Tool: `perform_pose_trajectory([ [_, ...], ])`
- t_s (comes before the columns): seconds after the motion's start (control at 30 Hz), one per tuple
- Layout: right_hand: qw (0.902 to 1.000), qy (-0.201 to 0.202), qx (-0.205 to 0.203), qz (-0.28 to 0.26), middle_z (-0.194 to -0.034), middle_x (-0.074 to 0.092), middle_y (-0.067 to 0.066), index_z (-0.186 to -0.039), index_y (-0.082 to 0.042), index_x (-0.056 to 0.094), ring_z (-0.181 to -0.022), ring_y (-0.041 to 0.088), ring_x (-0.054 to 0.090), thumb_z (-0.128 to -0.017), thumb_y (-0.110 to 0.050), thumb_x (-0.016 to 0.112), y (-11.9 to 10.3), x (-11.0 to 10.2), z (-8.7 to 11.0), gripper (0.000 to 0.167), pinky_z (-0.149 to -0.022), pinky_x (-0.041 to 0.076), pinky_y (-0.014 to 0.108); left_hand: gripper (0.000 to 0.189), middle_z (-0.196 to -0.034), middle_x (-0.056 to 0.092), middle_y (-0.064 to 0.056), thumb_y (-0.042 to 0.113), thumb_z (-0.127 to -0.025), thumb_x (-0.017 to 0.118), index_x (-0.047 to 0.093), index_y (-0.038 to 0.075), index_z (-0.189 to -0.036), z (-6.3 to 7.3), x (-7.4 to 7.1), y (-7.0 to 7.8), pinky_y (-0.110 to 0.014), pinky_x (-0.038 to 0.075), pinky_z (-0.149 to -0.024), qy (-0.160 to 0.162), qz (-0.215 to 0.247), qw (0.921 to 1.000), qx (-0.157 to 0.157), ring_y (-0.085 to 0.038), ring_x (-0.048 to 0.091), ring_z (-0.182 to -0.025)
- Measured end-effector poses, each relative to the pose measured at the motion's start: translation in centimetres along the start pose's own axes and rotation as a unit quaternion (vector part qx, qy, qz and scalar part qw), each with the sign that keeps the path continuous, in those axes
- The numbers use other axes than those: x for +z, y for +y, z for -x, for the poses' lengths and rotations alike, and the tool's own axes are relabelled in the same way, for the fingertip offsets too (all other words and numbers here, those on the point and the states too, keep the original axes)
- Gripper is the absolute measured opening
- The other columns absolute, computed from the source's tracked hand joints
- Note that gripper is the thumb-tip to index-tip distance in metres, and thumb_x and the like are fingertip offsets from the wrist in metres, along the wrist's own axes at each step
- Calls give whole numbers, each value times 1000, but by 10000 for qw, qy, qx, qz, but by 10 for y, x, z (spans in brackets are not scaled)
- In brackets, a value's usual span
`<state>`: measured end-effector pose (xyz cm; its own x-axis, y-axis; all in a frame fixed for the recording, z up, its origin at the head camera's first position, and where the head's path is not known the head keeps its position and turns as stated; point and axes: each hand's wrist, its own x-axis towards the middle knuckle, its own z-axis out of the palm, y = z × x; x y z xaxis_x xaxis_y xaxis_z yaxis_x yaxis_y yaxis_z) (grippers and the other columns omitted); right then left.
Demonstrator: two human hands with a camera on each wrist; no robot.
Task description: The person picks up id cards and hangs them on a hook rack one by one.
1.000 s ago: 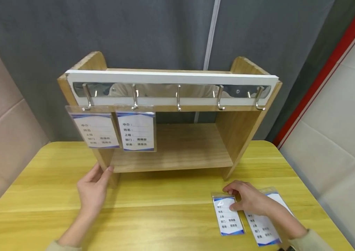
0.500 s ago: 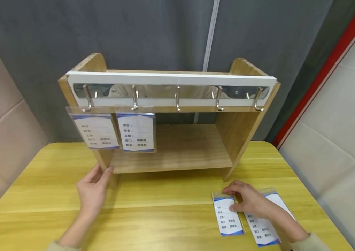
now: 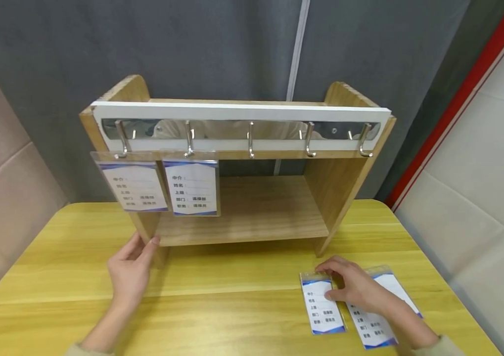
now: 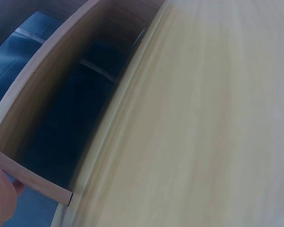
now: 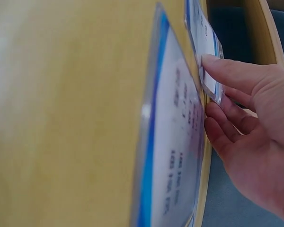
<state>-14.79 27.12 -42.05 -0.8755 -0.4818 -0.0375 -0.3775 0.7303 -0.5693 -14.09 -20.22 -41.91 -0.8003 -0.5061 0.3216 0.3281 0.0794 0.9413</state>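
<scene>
My left hand [image 3: 129, 274] grips the lower left side panel of a wooden shelf [image 3: 243, 207], thumb on its front edge. At the right, my right hand [image 3: 356, 287] holds a small badge holder [image 3: 323, 311] at its upper right, thumb on its face and fingers at its edge. That badge lies on the table with a white card and blue trim. In the right wrist view the thumb [image 5: 217, 66] overlaps its printed face. A second, larger badge holder [image 3: 374, 329] lies under the right forearm, partly hidden by it.
Across the shelf's front runs a white rail [image 3: 234, 110] with several metal hooks [image 3: 251, 141]. Badge holders hang on the two leftmost hooks, one tilted [image 3: 133, 188] and one straight [image 3: 193, 190]. The yellow wood-grain table [image 3: 216, 306] extends in front; a grey curtain [image 3: 216, 44] stands behind.
</scene>
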Motion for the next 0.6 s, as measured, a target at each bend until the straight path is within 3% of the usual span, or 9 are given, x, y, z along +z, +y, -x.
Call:
perform_pose_trajectory([
  [0.2, 9994, 307, 108, 94, -104, 60, -11, -123, -14, 68, -90, 9, 53, -83, -19, 88, -2, 0, -1, 45, -76, 54, 24, 38, -111, 72, 7, -7, -91, 73, 67, -2, -128, 0, 1, 1, -20, 60, -82, 11, -61, 10000, 48, 1, 71, -93],
  [0.47, 9976, 684, -7, 143, -100, 56, -9, -124, -14, 68, -86, 10, 52, -83, -11, 87, -3, 2, -2, 45, -70, 53, 21, 38, -116, 70, -2, -6, -92, 72, 66, -2, -129, 0, 1, 3, -19, 60, -83, 17, -113, 9999, -26, 2, 71, -94],
  [0.6, 9965, 832, -63, -59, -100, 56, -7, -125, -13, 68, -86, 10, 55, -83, -4, 85, -4, 4, -2, 46, -71, 58, 21, 38, -114, 71, 1, -6, -92, 72, 66, -3, -129, 1, 0, 3, -20, 59, -83, 12, -96, 10000, -21, 2, 71, -94],
])
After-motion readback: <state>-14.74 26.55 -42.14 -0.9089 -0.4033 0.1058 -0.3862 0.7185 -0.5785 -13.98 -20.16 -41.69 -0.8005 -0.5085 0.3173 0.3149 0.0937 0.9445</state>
